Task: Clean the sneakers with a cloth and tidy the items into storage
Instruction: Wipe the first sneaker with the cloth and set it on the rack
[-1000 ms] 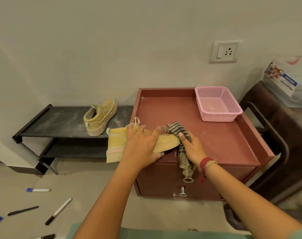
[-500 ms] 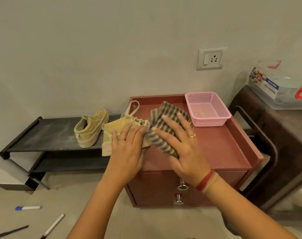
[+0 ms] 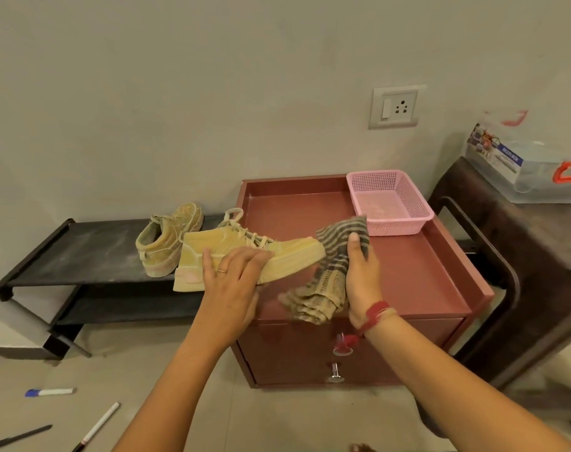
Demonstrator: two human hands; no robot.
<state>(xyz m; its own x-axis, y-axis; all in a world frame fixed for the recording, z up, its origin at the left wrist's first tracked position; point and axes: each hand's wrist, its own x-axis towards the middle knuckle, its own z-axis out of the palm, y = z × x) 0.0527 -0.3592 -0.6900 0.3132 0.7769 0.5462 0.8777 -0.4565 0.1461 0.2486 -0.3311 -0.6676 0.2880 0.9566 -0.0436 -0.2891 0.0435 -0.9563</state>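
Over the edge of the desk, the left hand gripped the probably light, stiff-soled sneaker mid-sole — the right hand clutched the limp cloth.

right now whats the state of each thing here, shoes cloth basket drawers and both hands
left hand, holding the held sneaker
right hand, gripping the cloth
held sneaker, tilted, toe meeting the cloth
second sneaker, upright on the black rack, untouched
cloth, crumpled, hanging below the right hand
pink basket, upright, looks empty
drawers, both shut
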